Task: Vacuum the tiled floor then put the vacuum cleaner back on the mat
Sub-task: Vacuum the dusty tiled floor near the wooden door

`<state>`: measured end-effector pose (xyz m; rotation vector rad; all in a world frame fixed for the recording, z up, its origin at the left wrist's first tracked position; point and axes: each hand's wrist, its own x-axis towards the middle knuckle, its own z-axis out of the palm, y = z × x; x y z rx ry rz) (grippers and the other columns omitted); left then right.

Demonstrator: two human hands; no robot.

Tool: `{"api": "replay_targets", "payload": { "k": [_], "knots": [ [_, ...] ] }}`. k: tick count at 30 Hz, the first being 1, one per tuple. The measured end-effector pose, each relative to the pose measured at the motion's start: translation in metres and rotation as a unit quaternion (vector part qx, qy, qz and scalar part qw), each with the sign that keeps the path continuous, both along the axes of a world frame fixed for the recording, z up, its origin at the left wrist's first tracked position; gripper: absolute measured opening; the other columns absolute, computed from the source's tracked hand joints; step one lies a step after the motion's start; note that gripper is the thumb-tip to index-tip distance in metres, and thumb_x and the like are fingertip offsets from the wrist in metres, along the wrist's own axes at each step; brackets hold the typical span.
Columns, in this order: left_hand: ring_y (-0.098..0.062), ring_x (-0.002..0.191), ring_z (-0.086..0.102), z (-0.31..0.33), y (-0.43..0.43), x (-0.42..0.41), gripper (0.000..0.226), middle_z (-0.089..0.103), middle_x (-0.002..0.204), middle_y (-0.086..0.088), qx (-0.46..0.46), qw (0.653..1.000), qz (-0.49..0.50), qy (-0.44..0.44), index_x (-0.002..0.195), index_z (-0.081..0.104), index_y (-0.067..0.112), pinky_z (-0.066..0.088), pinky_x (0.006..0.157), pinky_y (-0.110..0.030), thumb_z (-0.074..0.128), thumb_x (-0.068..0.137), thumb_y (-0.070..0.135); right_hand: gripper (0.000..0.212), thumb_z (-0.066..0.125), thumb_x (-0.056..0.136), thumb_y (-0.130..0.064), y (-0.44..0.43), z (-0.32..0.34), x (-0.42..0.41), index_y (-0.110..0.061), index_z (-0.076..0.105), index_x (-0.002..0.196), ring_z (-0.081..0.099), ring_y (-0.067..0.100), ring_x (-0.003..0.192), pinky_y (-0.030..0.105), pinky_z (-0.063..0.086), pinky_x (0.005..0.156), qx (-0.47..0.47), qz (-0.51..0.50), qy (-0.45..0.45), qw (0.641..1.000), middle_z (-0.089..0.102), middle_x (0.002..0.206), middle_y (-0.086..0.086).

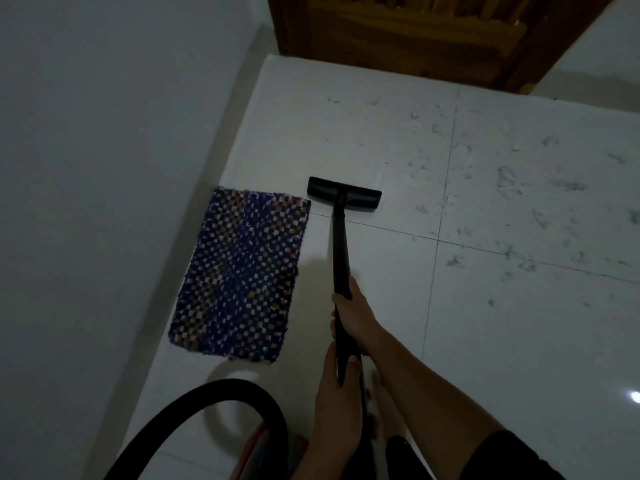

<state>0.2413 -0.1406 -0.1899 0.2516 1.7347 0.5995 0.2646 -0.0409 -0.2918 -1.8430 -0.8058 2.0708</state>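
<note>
A black vacuum wand (340, 251) runs from my hands to its flat black floor head (344, 194), which rests on the white tiled floor (381, 289) just right of the mat's far corner. My right hand (353, 315) is shut on the wand higher up; my left hand (334, 396) grips it lower, nearer me. The woven purple and white mat (240, 275) lies flat along the left wall. A black hose (194, 407) arcs at the bottom left to the red vacuum body (273, 448), which is mostly hidden. Grey debris scraps (540, 188) litter the tiles to the right.
A grey wall (104, 168) borders the floor on the left. A brown wooden door (433, 32) closes the far end. My bare foot (384, 403) stands beside the wand. A light glare (634, 396) shines on the tile at the right edge.
</note>
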Motion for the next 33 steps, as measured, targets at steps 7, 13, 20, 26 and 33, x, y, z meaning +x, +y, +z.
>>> {"api": "replay_targets", "payload": {
  "k": [7,13,20,26,33],
  "knots": [
    [-0.001,0.065,0.056,0.037,-0.049,-0.009,0.041,0.060,0.091,0.011,0.014,0.999,-0.028,-0.011,0.143,0.037,0.021,0.044,0.046,-0.007,0.038,0.102,0.018,0.060,0.038,0.100,-0.014,-0.057,0.023,0.001,-0.034,0.016,0.151,0.045,0.019,0.052,0.025,0.042,0.043,-0.025,-0.026,-0.002,0.999,0.045,0.068,0.007],
    [0.009,0.058,0.060,0.059,-0.087,-0.016,0.038,0.059,0.086,0.009,0.001,0.998,-0.052,-0.032,0.140,0.041,0.015,0.043,0.048,-0.002,0.038,0.102,0.014,0.055,0.041,0.096,-0.014,-0.104,0.031,0.000,-0.027,0.026,0.148,0.046,0.021,0.049,0.028,0.042,0.044,-0.066,-0.020,-0.027,0.997,0.047,0.066,0.008],
    [-0.002,0.092,0.058,0.047,-0.103,-0.016,0.037,0.060,0.116,0.000,0.004,0.999,-0.035,-0.034,0.138,0.044,0.016,0.048,0.079,-0.013,0.038,0.102,0.014,0.055,0.038,0.097,-0.013,-0.117,0.025,-0.001,-0.027,0.023,0.148,0.045,0.019,0.048,0.024,0.042,0.039,-0.082,0.000,-0.029,0.996,0.047,0.064,0.008],
    [0.014,0.045,0.057,0.045,-0.082,-0.007,0.039,0.058,0.086,0.008,0.013,0.998,-0.011,-0.062,0.142,0.037,0.018,0.043,0.042,-0.003,0.034,0.103,0.016,0.038,0.040,0.096,-0.010,-0.095,0.025,0.005,-0.020,0.041,0.133,0.044,0.020,0.047,0.027,0.041,0.043,-0.066,-0.004,-0.043,0.997,0.045,0.062,0.009],
    [0.013,0.037,0.054,0.067,-0.088,-0.009,0.042,0.054,0.079,0.007,0.008,0.997,-0.004,-0.073,0.145,0.033,0.020,0.042,0.038,-0.004,0.034,0.103,0.019,0.034,0.040,0.095,-0.009,-0.102,0.043,0.001,-0.021,0.042,0.127,0.043,0.020,0.048,0.027,0.041,0.044,-0.072,-0.003,-0.040,0.997,0.044,0.063,0.008]
  ]
}}
